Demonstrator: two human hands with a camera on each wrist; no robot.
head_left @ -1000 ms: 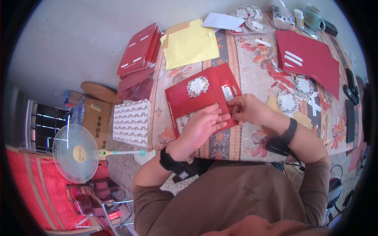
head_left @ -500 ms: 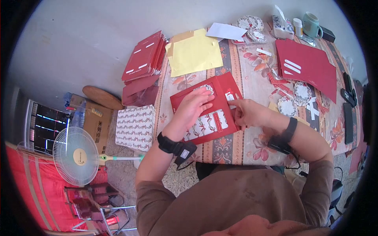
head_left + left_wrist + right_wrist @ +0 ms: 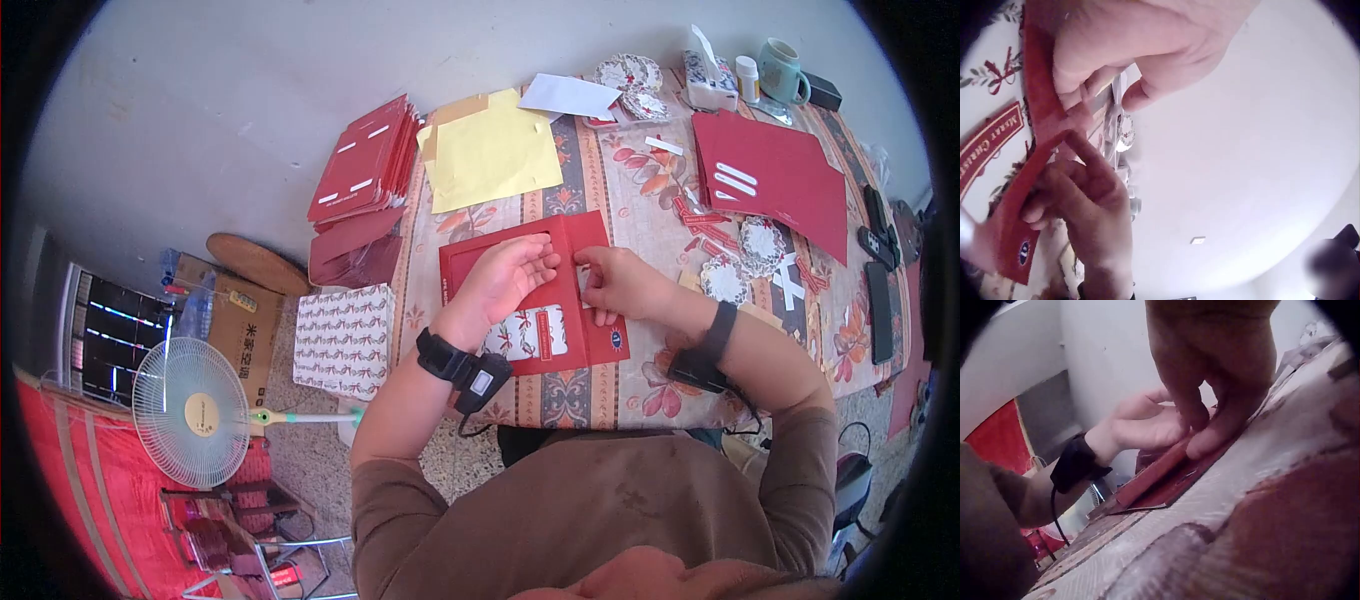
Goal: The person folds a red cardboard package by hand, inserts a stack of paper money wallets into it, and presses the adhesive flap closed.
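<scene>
Near the front edge of the table (image 3: pixel 608 398), the red folder (image 3: pixel 569 292) lies flat on the patterned cloth, except its right flap, which is lifted along the fold. Your left hand (image 3: pixel 510 280) rests on the cover, with its fingers loosely bent and touching, without gripping. Your right hand (image 3: pixel 632 285) has the flap pinched at its edge, the fingers nearly closed around it; where the thumb sits, I cannot tell. By my judgement this folder is light, thin card: stiff along its fold but easy to crease, and probably a little slippery on the cloth. It is better you take it by the outer edge of the flap and press gently beside the fold. Keep the fingertips away from the label (image 3: pixel 990 139) "Merry Christmas" on the patterned panel (image 3: pixel 517 336), because its edges could perhaps lift.
</scene>
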